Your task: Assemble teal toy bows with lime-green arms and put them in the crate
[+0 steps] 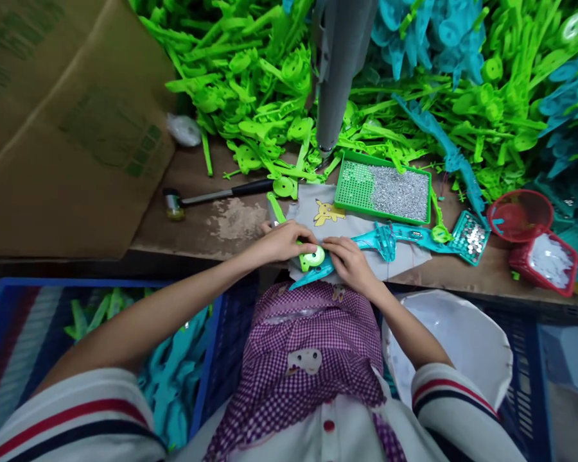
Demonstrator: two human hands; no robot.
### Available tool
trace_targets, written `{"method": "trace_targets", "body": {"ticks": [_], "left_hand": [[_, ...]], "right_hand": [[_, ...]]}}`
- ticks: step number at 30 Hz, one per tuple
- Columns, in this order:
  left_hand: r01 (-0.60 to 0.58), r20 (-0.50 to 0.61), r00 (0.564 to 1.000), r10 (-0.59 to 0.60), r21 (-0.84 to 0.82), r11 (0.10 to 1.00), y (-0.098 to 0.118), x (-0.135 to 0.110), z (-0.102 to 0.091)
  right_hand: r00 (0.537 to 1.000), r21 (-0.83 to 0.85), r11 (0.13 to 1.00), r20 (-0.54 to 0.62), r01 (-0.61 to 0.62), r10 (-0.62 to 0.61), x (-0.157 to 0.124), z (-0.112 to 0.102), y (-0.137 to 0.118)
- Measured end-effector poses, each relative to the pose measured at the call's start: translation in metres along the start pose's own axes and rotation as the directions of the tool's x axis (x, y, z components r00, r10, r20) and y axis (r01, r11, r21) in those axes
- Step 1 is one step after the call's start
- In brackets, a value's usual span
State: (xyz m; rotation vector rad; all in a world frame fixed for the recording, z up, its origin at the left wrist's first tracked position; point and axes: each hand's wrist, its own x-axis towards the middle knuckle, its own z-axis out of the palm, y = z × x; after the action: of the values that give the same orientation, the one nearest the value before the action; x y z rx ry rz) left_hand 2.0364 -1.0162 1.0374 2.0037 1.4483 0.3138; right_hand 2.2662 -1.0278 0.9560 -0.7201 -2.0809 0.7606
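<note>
My left hand (289,241) is closed around a bright green plastic piece (312,258) with a round disc end; its slim arm (275,206) sticks out past my fingers. Close beside it, my right hand (350,262) has its fingers bent together over a long turquoise plastic part (313,276) and touches the edge of the green piece. The turquoise part runs on to the right across a grey cloth (311,200) with a yellow cartoon print. What lies beneath my right fingertips is hidden.
Behind the cloth stands a green tray (354,183) of small metal pieces. A hammer (212,196) lies left, near a cardboard box (67,128). A grey machine column (340,70) rises amid heaped green parts (250,83). To the right are a small tray (481,250) and red containers (517,260).
</note>
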Motion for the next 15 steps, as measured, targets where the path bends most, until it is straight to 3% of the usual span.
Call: {"method": "trace_targets", "body": {"ticks": [6,11,15], "left_hand": [[0.024,-0.069,0.997,-0.028,-0.050,0.998,0.002,-0.003,0.003],[0.040,-0.012,0.999,-0.041,-0.073,0.997,0.001,-0.003,-0.004],[0.074,-0.119,0.990,-0.075,-0.008,0.997,0.002,0.006,-0.010]], "right_hand": [[0.996,-0.020,0.998,0.054,-0.063,0.064,0.006,-0.005,-0.015],[0.989,-0.100,0.992,0.115,-0.079,0.090,0.013,-0.004,-0.024],[0.989,-0.112,0.989,0.097,-0.098,0.109,0.024,-0.003,-0.016]]}}
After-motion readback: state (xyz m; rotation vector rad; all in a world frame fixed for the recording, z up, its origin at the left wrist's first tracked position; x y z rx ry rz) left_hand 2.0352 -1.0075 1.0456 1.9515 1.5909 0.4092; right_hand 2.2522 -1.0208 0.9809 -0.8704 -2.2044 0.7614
